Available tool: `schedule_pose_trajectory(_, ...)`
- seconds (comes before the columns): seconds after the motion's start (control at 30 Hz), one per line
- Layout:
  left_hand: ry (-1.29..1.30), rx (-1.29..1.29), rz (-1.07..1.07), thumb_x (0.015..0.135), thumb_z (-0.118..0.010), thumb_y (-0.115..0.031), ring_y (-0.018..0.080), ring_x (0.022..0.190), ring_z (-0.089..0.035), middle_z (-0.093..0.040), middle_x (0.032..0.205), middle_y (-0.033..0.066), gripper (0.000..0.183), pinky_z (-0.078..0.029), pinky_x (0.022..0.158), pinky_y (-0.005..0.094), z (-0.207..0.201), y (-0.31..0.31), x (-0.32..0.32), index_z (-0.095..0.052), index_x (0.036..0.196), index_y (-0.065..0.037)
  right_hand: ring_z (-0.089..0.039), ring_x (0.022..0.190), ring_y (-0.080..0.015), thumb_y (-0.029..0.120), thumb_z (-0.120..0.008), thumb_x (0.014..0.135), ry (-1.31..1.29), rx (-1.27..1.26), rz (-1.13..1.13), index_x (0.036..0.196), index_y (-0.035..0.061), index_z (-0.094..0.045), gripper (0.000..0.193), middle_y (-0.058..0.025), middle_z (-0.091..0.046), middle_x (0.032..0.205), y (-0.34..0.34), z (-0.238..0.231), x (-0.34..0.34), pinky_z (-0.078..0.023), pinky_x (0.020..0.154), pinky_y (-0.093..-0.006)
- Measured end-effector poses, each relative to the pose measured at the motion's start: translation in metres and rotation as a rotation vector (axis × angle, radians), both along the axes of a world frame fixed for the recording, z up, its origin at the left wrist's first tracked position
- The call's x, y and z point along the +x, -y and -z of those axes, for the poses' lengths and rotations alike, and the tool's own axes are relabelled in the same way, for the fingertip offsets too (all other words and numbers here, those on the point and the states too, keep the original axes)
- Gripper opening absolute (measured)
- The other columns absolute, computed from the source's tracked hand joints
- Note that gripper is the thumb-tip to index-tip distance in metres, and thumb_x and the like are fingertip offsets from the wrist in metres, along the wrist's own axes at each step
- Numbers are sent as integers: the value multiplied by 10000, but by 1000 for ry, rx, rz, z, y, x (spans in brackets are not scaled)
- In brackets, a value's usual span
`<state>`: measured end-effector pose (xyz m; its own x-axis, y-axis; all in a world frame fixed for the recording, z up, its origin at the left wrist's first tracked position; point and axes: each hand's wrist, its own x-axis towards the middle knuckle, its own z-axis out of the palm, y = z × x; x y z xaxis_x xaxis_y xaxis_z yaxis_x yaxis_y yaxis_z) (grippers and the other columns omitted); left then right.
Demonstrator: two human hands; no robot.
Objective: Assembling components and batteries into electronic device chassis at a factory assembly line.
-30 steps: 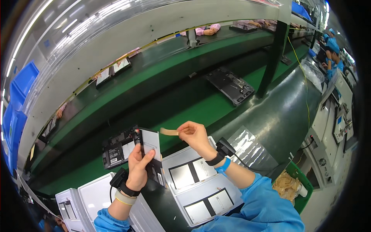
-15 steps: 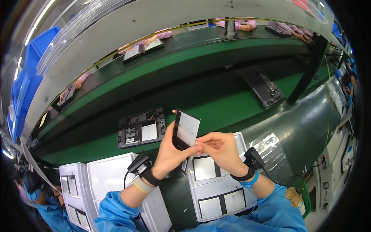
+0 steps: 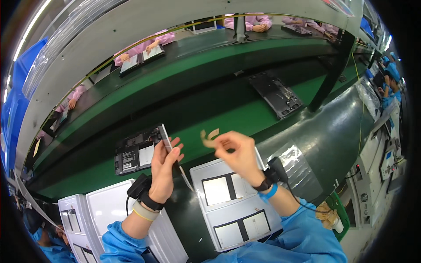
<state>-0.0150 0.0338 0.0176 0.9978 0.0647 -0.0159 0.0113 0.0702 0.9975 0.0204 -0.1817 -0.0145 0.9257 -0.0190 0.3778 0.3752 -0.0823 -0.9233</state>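
My left hand [image 3: 163, 173] holds a flat battery pack [image 3: 181, 174], now seen almost edge-on, between thumb and fingers. To its right, my right hand [image 3: 239, 153] pinches a curled tan strip of tape [image 3: 208, 139], clear of the battery pack. Behind my left hand, an opened dark device casing [image 3: 127, 158] lies on the green belt, with a dark labelled block and a white panel inside. In front of my right hand is a white tray [image 3: 201, 209] with more flat battery packs [image 3: 216, 191] lying in its recesses.
Other white trays [image 3: 109, 198] stand at the left. Another opened dark casing [image 3: 277, 96] lies farther along the green belt [image 3: 210, 116]. A clear plastic sheet [image 3: 296, 168] and a green basket [image 3: 344, 215] are at the right. Across the belt, people in pink sleeves work.
My hands have moved apart. The battery pack has turned edge-on in my left hand, and my right hand has drawn away with a tan strip in its fingers.
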Motion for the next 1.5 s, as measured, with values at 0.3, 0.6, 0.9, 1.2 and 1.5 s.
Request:
schedule_pose_trajectory(0.3, 137, 153, 29, 924, -754, -176, 274, 1310, -544, -515, 1440, 203, 712, -448, 1099, 387, 5, 16, -4, -355, 1468, 52, -747, 747, -147, 21, -751, 854, -75, -59, -254, 952, -12, -722, 107, -93, -735, 837, -24, -33, -59, -572, 675, -261)
schedule_pose_trajectory(0.6, 179, -98, -79, 1005, -585, -433, 347, 1339, -528, -508, 1443, 250, 658, -435, 1130, 469, 2, -1, 5, -388, 1468, -10, -744, 754, -160, -26, -703, 826, 74, -152, -144, 939, -30, -718, 114, -110, -729, 871, -8, -2, -13, -580, 680, -263)
schedule_pose_trajectory(0.9, 221, -105, -93, 1002, -571, -430, 339, 1284, -570, -523, 1423, 239, 660, -464, 1098, 461, 1, 5, 6, -385, 1470, -2, -739, 732, -169, -1, -754, 820, 103, -266, -251, 937, -14, -702, 128, -101, -709, 831, -32, -34, -71, -584, 673, -269)
schedule_pose_trajectory(1.2, -47, -428, 117, 925, -495, -690, 338, 960, -683, -614, 1237, 208, 843, -561, 899, 428, 15, -1, 8, -470, 1400, 6, -685, 780, -102, -16, -681, 897, 76, -25, 285, 1131, -25, -729, 239, -72, -722, 941, 156, -85, -104, -579, 716, -259)
schedule_pose_trajectory(1.5, 104, 214, 987, 890, -729, -387, 312, 1110, -663, -598, 1272, 226, 714, -582, 848, 397, -29, 121, -52, -414, 1379, 27, -668, 785, -115, 41, -641, 964, 220, 389, 970, 1134, -41, -702, 198, -71, -727, 971, 323, -42, -227, -508, 695, -213)
